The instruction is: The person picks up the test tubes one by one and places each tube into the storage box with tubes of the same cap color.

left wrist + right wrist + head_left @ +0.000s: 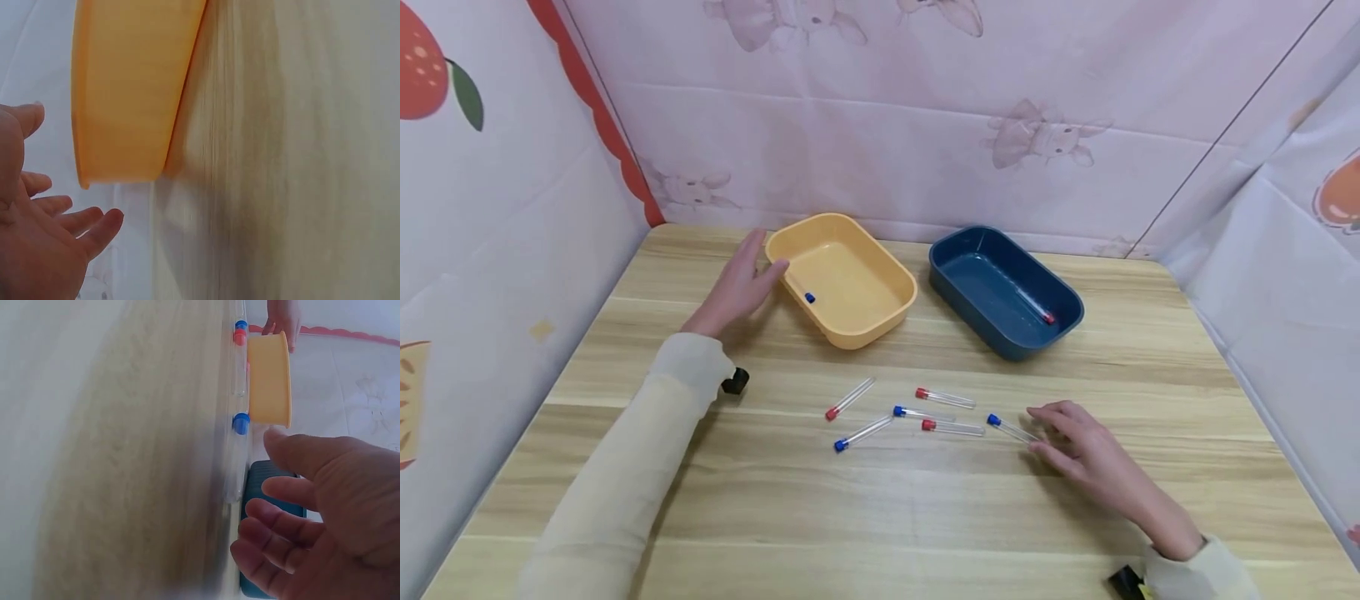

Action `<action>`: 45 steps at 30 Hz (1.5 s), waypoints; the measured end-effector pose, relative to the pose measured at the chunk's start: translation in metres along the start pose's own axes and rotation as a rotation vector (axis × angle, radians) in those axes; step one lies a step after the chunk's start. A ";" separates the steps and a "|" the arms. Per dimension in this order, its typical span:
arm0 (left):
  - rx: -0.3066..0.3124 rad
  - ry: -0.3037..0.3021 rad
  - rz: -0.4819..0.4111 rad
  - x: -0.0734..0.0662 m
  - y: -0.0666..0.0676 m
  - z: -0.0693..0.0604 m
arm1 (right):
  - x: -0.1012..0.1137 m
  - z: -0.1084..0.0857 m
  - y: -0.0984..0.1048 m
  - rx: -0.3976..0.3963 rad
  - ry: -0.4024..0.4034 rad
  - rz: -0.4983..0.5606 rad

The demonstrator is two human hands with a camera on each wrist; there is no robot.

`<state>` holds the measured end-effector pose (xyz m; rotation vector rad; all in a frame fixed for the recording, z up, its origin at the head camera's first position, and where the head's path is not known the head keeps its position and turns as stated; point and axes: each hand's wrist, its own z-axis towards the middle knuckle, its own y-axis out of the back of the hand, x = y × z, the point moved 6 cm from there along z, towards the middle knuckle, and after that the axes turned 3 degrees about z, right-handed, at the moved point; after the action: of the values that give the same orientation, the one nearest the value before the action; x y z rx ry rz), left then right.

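My left hand (739, 287) is beside the left wall of the yellow tray (850, 329), fingers spread. In the left wrist view that hand (50, 244) holds nothing near the tray's orange-looking wall (128, 94). My right hand (1101, 462) hovers at the clear end of a blue-capped tube (1011, 429), its fingers loosely bent around nothing. The right wrist view has this hand (325, 512) beside the tube's blue cap (241, 424); whether a fingertip touches it, I cannot tell. Several more tubes lie left of it, such as a red-capped one (953, 428) and a blue-capped one (863, 435).
A dark blue tray (985, 321) stands right of the yellow one, with a red-capped tube (1047, 317) inside. A blue-capped tube (809, 297) lies in the yellow tray. Printed cloth (880, 133) hangs behind the wooden table (850, 508) and along both sides.
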<state>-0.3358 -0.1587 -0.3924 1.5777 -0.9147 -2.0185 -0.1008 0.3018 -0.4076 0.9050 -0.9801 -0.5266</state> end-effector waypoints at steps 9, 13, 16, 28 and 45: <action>0.031 -0.016 -0.041 0.008 -0.008 0.013 | -0.003 0.003 -0.008 0.015 -0.057 0.058; 0.047 -0.015 -0.051 0.013 -0.012 0.016 | -0.005 0.005 -0.011 0.027 -0.084 0.053; 0.048 -0.019 -0.056 0.013 -0.013 0.018 | -0.005 0.006 -0.013 0.028 -0.090 0.054; 0.075 0.036 -0.044 0.015 -0.013 0.016 | -0.003 0.009 -0.015 0.031 -0.090 0.064; 0.017 0.131 0.012 0.012 -0.008 -0.009 | -0.003 0.012 -0.011 0.041 -0.139 0.057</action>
<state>-0.3299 -0.1629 -0.4075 1.6874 -0.8921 -1.8787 -0.1128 0.2932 -0.4151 0.8828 -1.1432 -0.5279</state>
